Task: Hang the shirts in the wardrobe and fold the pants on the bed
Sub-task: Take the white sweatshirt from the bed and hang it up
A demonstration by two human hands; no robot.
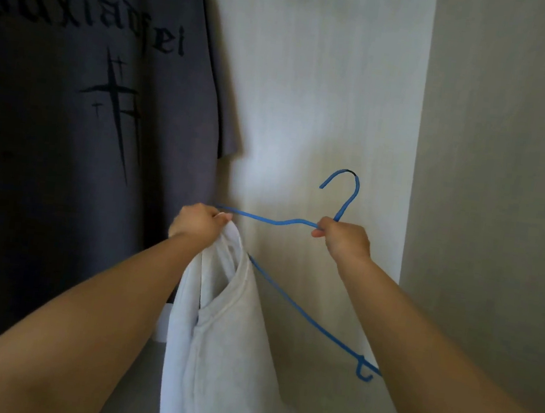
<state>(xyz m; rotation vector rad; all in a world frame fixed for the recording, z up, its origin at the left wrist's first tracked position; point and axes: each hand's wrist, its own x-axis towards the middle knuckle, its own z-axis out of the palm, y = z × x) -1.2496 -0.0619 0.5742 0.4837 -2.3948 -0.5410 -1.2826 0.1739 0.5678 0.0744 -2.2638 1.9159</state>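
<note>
A white shirt (213,352) is held up in the lower middle of the view, at about 6 o'clock, its fabric hanging down in loose folds with the ribbed neckline turned toward 3 o'clock. Its top edge is gripped by the left hand (198,223), whose fingers are curled tight round the cloth and round the 9 o'clock end of a blue wire hanger (283,222). The hanger's neck, just below the hook, is pinched by the right hand (345,241), fingers closed round the wire. The hook is pointed up toward 12 o'clock, with a dark mark seen on its crown. The hanger is tilted: its lower bar is seen emerging from behind the shirt and running down toward 4 o'clock, where a small notch hook is passed by the right forearm.

At 9 to 10 o'clock a dark grey T-shirt (71,115) with black gothic lettering and cross shapes is hung. Behind the hands a pale wardrobe panel (313,75) is seen, with a greyer side wall (506,165) at 3 o'clock.
</note>
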